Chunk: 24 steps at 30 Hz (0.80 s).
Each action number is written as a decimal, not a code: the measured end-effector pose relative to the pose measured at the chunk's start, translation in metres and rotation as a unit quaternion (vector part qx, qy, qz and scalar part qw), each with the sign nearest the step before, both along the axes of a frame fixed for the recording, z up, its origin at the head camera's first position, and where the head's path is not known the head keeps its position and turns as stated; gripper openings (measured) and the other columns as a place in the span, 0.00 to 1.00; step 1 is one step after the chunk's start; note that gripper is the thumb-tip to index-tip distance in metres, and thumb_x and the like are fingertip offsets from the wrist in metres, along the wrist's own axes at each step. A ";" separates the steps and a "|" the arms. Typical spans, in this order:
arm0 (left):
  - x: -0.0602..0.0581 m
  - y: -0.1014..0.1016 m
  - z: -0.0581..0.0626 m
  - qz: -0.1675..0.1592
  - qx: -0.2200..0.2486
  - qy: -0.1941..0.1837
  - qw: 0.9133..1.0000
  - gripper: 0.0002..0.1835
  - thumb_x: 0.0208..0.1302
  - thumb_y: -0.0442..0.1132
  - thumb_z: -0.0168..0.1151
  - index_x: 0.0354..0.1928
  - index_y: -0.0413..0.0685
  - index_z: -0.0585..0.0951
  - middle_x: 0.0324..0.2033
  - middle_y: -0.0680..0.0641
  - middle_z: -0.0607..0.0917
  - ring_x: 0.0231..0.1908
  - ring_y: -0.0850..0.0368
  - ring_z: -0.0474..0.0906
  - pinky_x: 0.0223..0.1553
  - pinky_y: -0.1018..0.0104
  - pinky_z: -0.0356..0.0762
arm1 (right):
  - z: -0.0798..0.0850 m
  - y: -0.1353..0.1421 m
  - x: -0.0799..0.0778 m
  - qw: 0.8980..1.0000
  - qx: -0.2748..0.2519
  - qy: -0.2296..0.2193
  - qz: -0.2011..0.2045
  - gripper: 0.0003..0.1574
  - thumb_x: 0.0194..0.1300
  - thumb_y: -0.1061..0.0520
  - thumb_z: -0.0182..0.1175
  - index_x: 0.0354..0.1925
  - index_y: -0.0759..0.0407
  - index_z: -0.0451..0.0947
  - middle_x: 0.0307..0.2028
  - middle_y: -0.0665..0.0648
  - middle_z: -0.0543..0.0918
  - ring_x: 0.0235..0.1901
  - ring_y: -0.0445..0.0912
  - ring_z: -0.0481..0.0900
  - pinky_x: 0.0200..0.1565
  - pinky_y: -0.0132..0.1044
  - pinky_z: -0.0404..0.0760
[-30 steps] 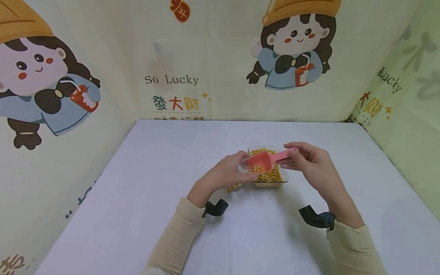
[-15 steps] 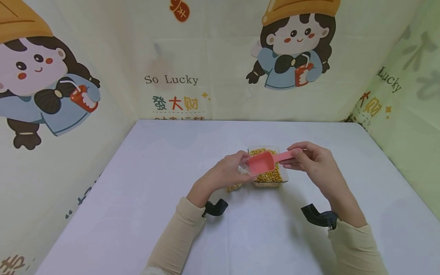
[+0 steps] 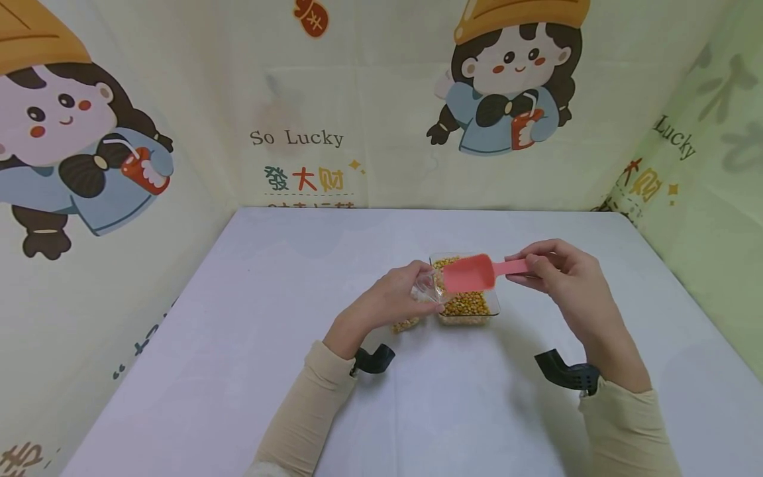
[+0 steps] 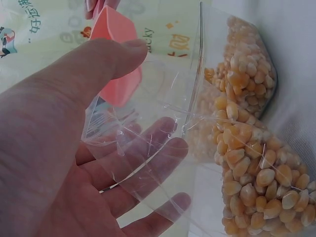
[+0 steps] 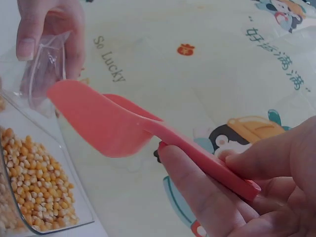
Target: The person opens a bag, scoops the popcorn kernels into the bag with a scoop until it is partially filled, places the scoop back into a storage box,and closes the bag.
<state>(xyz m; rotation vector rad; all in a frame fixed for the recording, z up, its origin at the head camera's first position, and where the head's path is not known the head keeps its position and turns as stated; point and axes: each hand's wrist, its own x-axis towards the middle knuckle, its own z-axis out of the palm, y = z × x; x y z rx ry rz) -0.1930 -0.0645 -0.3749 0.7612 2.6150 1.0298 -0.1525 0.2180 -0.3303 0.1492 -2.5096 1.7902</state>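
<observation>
My right hand (image 3: 566,288) pinches the handle of a pink scoop (image 3: 469,273) between thumb and fingers. No kernels show in its bowl in the head view. My left hand (image 3: 387,298) holds the mouth of a clear plastic bag (image 3: 424,289), which stands spread between thumb and fingers. Corn kernels (image 4: 261,185) fill the bag's lower part in the left wrist view. Just right of the bag's mouth is the scoop, above a clear rectangular container (image 3: 493,310) of corn kernels (image 5: 37,182). Scoop and hand partly hide that container.
The white table (image 3: 268,285) reaches to a patterned cloth backdrop (image 3: 393,132) at the back and sides. A black wrist camera (image 3: 375,360) sits at the left cuff, and another black camera (image 3: 566,373) at the right one.
A few kernels lay in the scoop one second ago; half a second ago it looked empty. The right hand has since drawn the scoop rightward from the bag. The left hand barely moved.
</observation>
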 end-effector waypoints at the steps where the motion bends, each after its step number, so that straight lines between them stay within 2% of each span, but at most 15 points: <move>1: 0.000 0.000 0.000 -0.001 0.000 0.000 1.000 0.38 0.61 0.53 0.70 0.67 0.44 0.67 0.57 0.48 0.81 0.57 0.55 0.77 0.57 0.58 0.77 | 0.000 0.001 0.000 1.000 -0.008 0.003 -0.005 0.22 0.74 0.48 0.54 0.56 0.63 0.72 0.48 0.52 0.83 0.42 0.41 0.88 0.46 0.27 0.82; 4: 0.000 0.000 0.000 0.004 -0.001 -0.004 1.000 0.38 0.61 0.53 0.69 0.67 0.45 0.67 0.55 0.51 0.82 0.56 0.56 0.77 0.56 0.59 0.77 | 0.000 0.005 -0.001 0.999 -0.037 0.006 -0.016 0.22 0.74 0.51 0.55 0.56 0.65 0.72 0.46 0.51 0.84 0.41 0.40 0.88 0.45 0.28 0.82; 9: -0.002 -0.001 -0.002 0.009 0.008 -0.005 1.000 0.36 0.61 0.52 0.69 0.67 0.46 0.68 0.53 0.51 0.84 0.55 0.57 0.78 0.56 0.59 0.77 | -0.004 0.008 -0.004 0.998 -0.050 0.009 -0.026 0.22 0.74 0.52 0.55 0.56 0.66 0.71 0.44 0.52 0.84 0.40 0.39 0.88 0.45 0.27 0.82; 15: -0.003 -0.005 -0.002 0.004 0.014 0.002 1.000 0.36 0.62 0.52 0.69 0.66 0.45 0.68 0.52 0.50 0.84 0.53 0.54 0.79 0.55 0.58 0.77 | -0.014 0.007 -0.010 0.998 0.004 0.023 -0.058 0.20 0.76 0.53 0.51 0.57 0.65 0.71 0.48 0.59 0.81 0.38 0.36 0.88 0.43 0.26 0.82; 16: -0.003 -0.005 -0.001 0.003 0.014 0.001 1.000 0.36 0.62 0.52 0.69 0.66 0.45 0.68 0.52 0.49 0.84 0.53 0.53 0.79 0.55 0.57 0.77 | -0.015 0.006 -0.011 0.997 0.026 0.025 -0.069 0.19 0.76 0.53 0.50 0.57 0.64 0.71 0.49 0.60 0.80 0.38 0.35 0.87 0.43 0.26 0.82; 20: -0.003 -0.005 -0.001 0.002 0.013 0.001 1.000 0.36 0.62 0.52 0.69 0.67 0.44 0.67 0.52 0.49 0.84 0.53 0.54 0.79 0.55 0.57 0.77 | -0.018 0.000 -0.013 0.994 0.054 0.042 -0.089 0.19 0.76 0.55 0.50 0.56 0.67 0.72 0.50 0.67 0.81 0.36 0.32 0.86 0.41 0.24 0.81; 24: -0.003 -0.004 0.000 0.005 0.004 0.002 1.000 0.37 0.62 0.54 0.68 0.67 0.45 0.67 0.53 0.50 0.83 0.55 0.55 0.79 0.56 0.57 0.76 | -0.019 -0.005 -0.012 0.989 0.087 0.057 -0.104 0.17 0.76 0.56 0.50 0.54 0.68 0.73 0.48 0.69 0.83 0.33 0.30 0.85 0.39 0.23 0.81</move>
